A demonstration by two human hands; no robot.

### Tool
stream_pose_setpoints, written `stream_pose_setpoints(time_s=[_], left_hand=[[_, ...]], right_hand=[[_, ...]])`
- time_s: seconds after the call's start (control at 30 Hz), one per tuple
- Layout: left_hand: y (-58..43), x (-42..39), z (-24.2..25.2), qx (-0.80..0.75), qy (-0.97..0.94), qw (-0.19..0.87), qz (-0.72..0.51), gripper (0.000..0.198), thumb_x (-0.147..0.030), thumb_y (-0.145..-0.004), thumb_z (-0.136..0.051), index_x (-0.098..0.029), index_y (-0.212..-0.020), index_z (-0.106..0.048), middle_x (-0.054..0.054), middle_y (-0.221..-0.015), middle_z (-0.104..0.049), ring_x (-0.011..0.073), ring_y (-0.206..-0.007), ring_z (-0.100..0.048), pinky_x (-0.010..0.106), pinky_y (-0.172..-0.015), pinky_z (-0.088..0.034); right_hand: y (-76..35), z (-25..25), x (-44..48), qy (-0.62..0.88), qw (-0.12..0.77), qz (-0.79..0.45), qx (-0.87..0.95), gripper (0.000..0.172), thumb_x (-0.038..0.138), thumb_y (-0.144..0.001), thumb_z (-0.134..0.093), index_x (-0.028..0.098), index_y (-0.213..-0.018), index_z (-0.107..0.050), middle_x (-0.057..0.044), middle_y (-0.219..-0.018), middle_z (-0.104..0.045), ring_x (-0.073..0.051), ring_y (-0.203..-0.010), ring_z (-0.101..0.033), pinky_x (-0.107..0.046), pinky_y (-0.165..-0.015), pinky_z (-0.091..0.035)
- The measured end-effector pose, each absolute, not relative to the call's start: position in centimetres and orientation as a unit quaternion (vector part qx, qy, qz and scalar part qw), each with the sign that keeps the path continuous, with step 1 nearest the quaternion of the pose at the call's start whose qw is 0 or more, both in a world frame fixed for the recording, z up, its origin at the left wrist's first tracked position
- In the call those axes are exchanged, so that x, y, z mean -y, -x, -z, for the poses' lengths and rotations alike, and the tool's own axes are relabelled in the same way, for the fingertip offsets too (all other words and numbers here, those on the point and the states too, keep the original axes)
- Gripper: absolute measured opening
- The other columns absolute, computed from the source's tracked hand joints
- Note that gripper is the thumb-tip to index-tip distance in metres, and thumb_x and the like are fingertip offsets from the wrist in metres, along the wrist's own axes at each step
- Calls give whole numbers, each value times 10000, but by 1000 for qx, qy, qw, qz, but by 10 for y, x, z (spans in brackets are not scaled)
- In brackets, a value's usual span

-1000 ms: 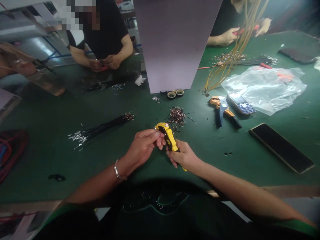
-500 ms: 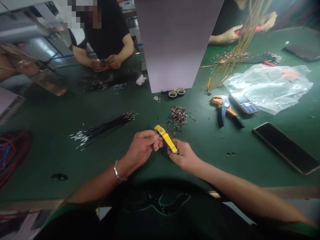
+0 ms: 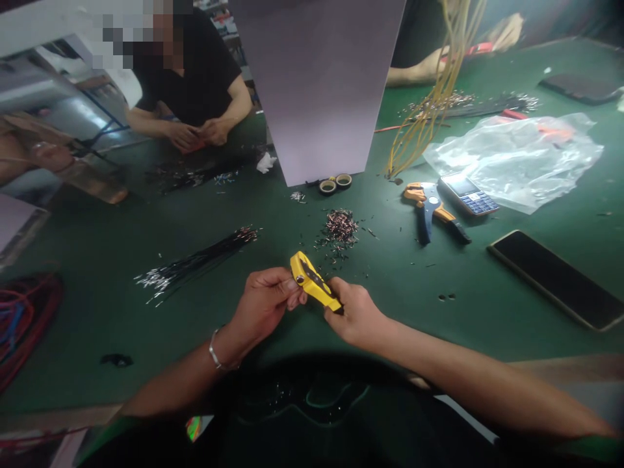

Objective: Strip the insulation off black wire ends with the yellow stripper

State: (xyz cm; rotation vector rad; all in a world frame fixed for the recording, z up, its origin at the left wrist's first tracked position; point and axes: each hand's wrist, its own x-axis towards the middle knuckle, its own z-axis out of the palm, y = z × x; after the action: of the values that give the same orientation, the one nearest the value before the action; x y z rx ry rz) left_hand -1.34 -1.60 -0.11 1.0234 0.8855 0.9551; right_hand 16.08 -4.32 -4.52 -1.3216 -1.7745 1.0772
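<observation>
My right hand (image 3: 358, 311) is wrapped round the handle end of yellow crimping pliers (image 3: 312, 283), which slant in front of me over the table. At the head of the pliers, my left hand (image 3: 268, 296) has its thumb and fingers pinched together; whatever sits between them is hidden. Just beyond lies a pile of small copper-coloured and black pieces (image 3: 341, 224). To the left, a bundle of thin black wires (image 3: 199, 260) shows silver ends on one side and copper-coloured ends on the other.
Orange-and-blue wire strippers (image 3: 429, 208), a keypad phone (image 3: 470, 195), a smartphone (image 3: 556, 276) and a clear plastic bag (image 3: 517, 156) lie right. Tape rolls (image 3: 335, 184) sit by an upright pale panel (image 3: 326, 91). Coiled red cables (image 3: 24, 318) lie left. Co-workers sit across.
The yellow pliers have rolled in my right hand, so more of their dark inner side shows. Both hands remain close together, and the view has shifted slightly.
</observation>
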Motion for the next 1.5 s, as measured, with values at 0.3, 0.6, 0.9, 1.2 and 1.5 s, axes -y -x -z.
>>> stream_pose_setpoints(time_s=[0.3, 0.6, 0.9, 1.2, 1.5], left_hand=[[7, 10, 6, -388, -433, 699, -417, 333, -265, -781, -707, -149, -505, -562, -8, -504, -502, 99, -532, -491, 250, -504, -347], [7, 11, 8, -385, -437, 697, -419, 363, -248, -800, -661, -158, -478, -521, -2, -505, -493, 102, -532, -473, 263, -513, -320], [7, 8, 10, -404, -414, 705, -411, 343, -228, -758, -676, -164, -458, -522, -8, -461, -456, 102, -514, -469, 260, -478, -295], [8, 8, 13, -413, -383, 718, -408, 286, -250, -728, -704, -152, -500, -562, -12, -446, -463, 91, -479, -465, 240, -451, -250], [9, 7, 13, -400, -391, 717, -416, 283, -202, -730, -658, -129, -483, -540, 2, -467, -492, 72, -456, -452, 227, -453, -261]], right_hand=[[-161, 42, 38, 465, 318, -614, 553, 50, 227, -722, -512, 210, -715, -466, 65, -514, -412, -101, -463, -372, -235, -462, -296], [-160, 50, 36, 489, 320, -573, 574, 59, 232, -698, -536, 203, -712, -486, 58, -509, -464, -96, -446, -405, -227, -443, -313], [-162, 47, 34, 460, 290, -653, 527, 100, 247, -703, -545, 201, -761, -478, 95, -428, -454, -85, -337, -399, -216, -379, -325], [-163, 49, 33, 456, 276, -671, 516, 113, 247, -691, -549, 203, -767, -479, 97, -410, -459, -87, -319, -402, -209, -362, -325], [-167, 55, 32, 469, 271, -649, 535, 98, 217, -705, -551, 194, -787, -501, 105, -436, -462, -74, -336, -410, -197, -373, -339]])
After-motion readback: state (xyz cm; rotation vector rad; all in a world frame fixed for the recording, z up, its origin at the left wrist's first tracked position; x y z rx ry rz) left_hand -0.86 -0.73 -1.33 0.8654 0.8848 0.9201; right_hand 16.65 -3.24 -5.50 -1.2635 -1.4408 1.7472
